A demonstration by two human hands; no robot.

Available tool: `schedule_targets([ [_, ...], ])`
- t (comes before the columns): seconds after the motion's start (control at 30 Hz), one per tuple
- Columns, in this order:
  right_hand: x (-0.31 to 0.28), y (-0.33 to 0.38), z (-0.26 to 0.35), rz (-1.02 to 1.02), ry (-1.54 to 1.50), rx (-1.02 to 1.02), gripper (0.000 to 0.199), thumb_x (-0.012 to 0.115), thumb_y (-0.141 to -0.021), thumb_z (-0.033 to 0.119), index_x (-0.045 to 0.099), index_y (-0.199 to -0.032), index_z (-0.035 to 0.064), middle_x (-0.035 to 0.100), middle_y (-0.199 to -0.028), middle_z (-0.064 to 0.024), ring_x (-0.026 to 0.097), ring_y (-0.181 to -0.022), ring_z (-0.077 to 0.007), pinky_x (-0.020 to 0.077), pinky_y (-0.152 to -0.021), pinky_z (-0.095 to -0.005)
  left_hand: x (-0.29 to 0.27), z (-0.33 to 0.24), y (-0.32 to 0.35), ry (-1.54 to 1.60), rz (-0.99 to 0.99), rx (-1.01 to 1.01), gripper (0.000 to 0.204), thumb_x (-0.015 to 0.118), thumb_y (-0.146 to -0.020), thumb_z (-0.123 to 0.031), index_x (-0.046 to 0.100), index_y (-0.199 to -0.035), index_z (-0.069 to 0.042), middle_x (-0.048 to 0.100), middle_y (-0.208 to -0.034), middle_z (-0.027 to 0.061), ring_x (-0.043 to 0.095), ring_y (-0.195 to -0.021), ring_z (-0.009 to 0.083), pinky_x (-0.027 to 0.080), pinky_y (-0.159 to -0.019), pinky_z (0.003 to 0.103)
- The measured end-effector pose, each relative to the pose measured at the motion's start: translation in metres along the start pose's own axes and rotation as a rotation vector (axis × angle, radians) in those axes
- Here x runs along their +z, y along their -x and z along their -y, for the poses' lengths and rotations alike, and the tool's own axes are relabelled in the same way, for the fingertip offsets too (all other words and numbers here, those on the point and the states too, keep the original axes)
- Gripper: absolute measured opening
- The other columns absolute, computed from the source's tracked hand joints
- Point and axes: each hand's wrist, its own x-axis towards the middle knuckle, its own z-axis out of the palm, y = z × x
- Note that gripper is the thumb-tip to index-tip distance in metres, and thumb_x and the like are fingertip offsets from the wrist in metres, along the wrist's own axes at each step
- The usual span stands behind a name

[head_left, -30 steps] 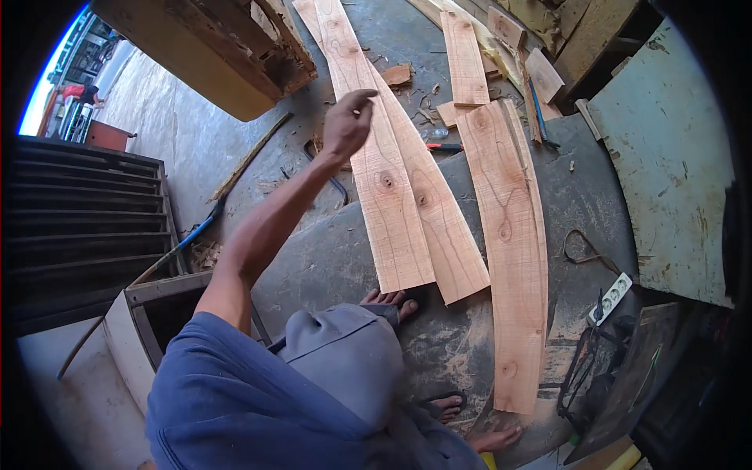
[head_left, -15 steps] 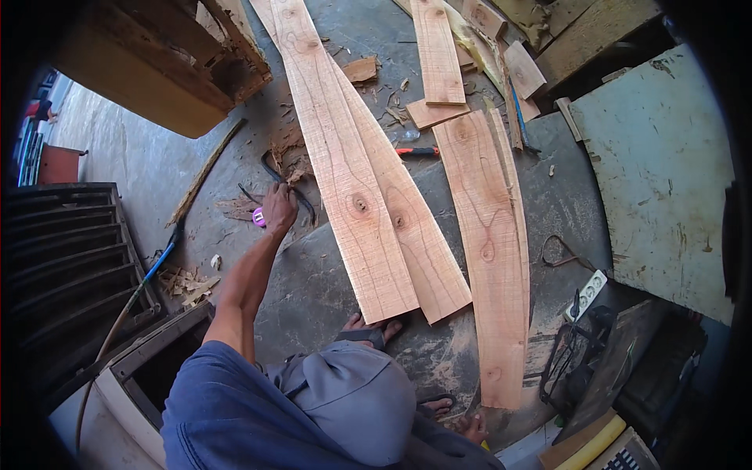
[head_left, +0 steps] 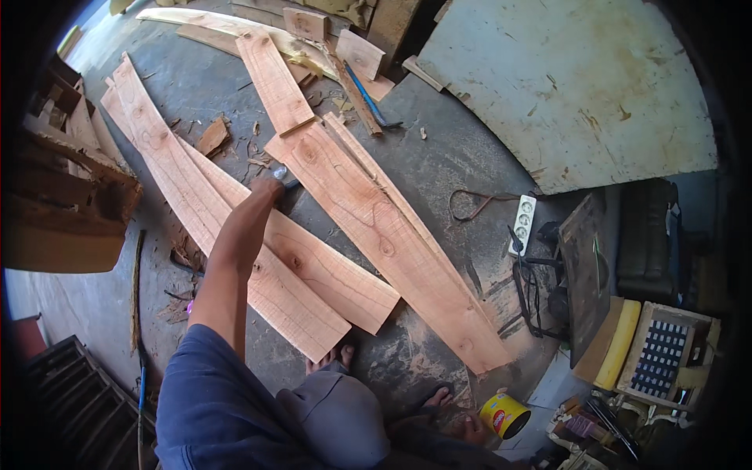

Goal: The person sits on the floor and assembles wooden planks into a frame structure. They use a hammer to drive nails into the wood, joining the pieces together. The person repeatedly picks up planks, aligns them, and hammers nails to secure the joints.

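Note:
My left hand [head_left: 267,188] reaches across two long planks and closes over the orange-and-black handle of a tool; only its dark end [head_left: 291,186] shows beside the hand, and the fingers are mostly hidden. The overlapping long plank [head_left: 294,309] and second plank [head_left: 337,274] lie under my left forearm. Just right of the hand, a wide board [head_left: 384,243] lies at a slant. Low in the picture my right hand [head_left: 474,430] is beside a yellow can [head_left: 504,415]; its fingers cannot be made out clearly.
A short board [head_left: 270,78] touches the wide board's far end. A blue pry bar [head_left: 368,94] lies beyond. To the right are a white power strip [head_left: 523,223] with cords, a large pale panel [head_left: 580,86] and a crate [head_left: 666,352]. Wood scraps [head_left: 213,136] litter the floor.
My left hand has moved right, from the dark curved bar near the purple round object to the orange-and-black tool handle. The view has turned rightward, bringing the yellow can and crate into sight.

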Motion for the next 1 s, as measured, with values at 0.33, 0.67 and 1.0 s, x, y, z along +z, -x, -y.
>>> schedule_targets([
  [0.33,0.07,0.02,0.056,-0.048,-0.268,-0.028,0.032,0.058,-0.104,0.019,0.062,-0.129,-0.0003,0.071,-0.098,-0.0065,0.069,-0.082,-0.0147,0.0547,-0.072,-0.0296,-0.113,0.144,-0.025,0.897,-0.87,-0.516,0.046,0.064,-0.091,-0.041,0.068,-0.068,-0.001,0.072,-0.078,0.0197,0.069,-0.069,0.0272,0.053,-0.058,0.044],
  [0.67,0.069,0.038,0.155,0.753,-0.592,-0.316,0.049,0.048,-0.107,0.04,0.061,-0.131,-0.0008,0.068,-0.115,-0.0112,0.065,-0.101,-0.0164,0.0547,-0.087,-0.0322,-0.22,-0.251,0.387,1.002,-1.313,0.737,0.039,0.063,-0.102,-0.029,0.057,-0.12,0.006,0.07,-0.107,0.0183,0.068,-0.104,0.0266,0.057,-0.088,0.039],
  [1.0,0.022,0.013,0.116,0.054,-1.623,-0.058,0.04,0.051,-0.105,0.048,0.061,-0.122,0.014,0.066,-0.096,-0.0052,0.065,-0.08,-0.0174,0.0558,-0.07,-0.0375,-0.093,-0.529,0.488,-0.193,-0.37,2.213,0.047,0.073,-0.08,-0.018,0.065,-0.126,-0.012,0.064,-0.133,0.0084,0.053,-0.133,0.0271,0.044,-0.107,0.044],
])
